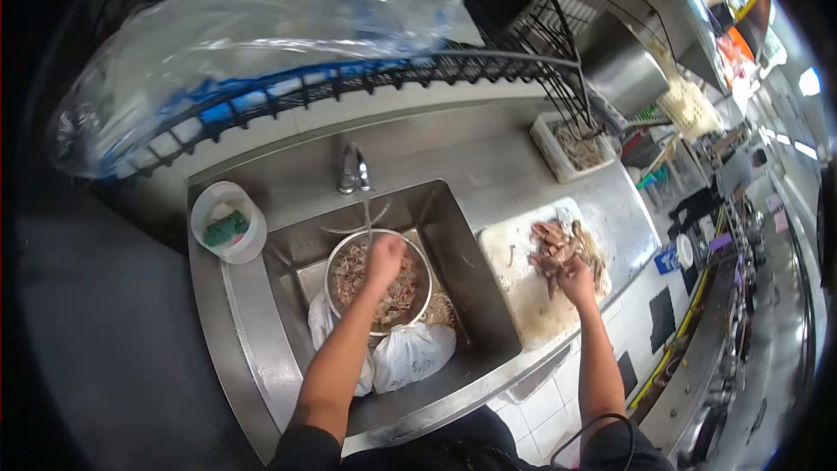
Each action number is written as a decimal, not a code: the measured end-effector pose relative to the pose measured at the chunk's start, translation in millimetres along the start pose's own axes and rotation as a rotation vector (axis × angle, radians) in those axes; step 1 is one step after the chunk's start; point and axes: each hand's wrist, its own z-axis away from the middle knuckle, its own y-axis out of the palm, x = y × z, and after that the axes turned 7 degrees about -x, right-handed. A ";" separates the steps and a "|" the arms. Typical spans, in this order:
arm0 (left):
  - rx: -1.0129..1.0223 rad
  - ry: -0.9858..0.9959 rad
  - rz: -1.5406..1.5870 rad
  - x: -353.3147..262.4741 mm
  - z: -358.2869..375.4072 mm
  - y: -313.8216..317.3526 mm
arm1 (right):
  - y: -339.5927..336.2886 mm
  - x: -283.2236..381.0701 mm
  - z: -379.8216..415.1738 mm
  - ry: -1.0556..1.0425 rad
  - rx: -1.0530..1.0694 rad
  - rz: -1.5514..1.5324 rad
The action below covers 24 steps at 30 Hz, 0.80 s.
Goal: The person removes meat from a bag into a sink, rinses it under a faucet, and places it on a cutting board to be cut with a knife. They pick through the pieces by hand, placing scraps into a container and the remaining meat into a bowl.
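Left hand [384, 255] reaches down into the metal bowl [335, 255] in the sink [462, 235], fingers curled among the pale meat scraps [399, 296] there; whether it grips any is hard to tell, since the hand's back hides the fingertips. Water from the tap [353, 168] behind the bowl falls beside the wrist. Right hand [577, 279] lies on the white cutting board [532, 296], right of the sink, closed over the near end of a pile of raw meat strips [562, 244]; its fingers are buried in the pile. In front of the bowl, white plastic bags [414, 353] sit in the sink, partly covered by the left forearm. Left of the sink stands a white tub [248, 244] holding something green. Farther right on the worktop [506, 166], a white tray [547, 146] holds indistinct contents.
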 end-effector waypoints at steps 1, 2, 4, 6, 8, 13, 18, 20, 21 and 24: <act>-0.107 -0.028 0.005 16.3 -32.2 -0.3 | -2.0 9.6 8.5 -0.061 -0.070 0.081; -0.132 -0.026 0.013 5.1 -54.3 -5.8 | 8.9 16.5 12.9 -0.097 -0.123 0.019; -0.169 0.110 -0.050 -28.2 -76.9 -24.6 | 41.7 39.1 27.6 -0.127 -0.036 -0.305; -0.196 0.105 -0.156 -65.2 -79.2 -38.8 | 76.5 91.5 51.8 0.048 0.195 -0.312; -0.218 0.104 -0.263 -86.3 -77.3 -40.1 | 130.1 146.0 72.0 0.364 0.570 -0.716; -0.301 0.132 0.136 -97.7 -30.2 -68.6 | 253.8 261.5 92.5 0.160 0.851 -0.809; -0.418 0.004 0.229 -77.7 33.1 -114.9 | 288.6 374.5 43.9 0.133 0.504 -0.958; -0.487 -0.071 0.174 -62.0 48.1 -120.6 | 257.3 398.9 36.4 0.022 0.457 -0.907; -0.457 -0.082 0.155 -56.7 49.2 -120.4 | 252.2 398.4 34.0 -0.100 0.406 -0.839; -0.369 -0.048 0.047 -49.5 33.4 -104.5 | 250.5 367.8 46.3 -0.248 0.285 -0.827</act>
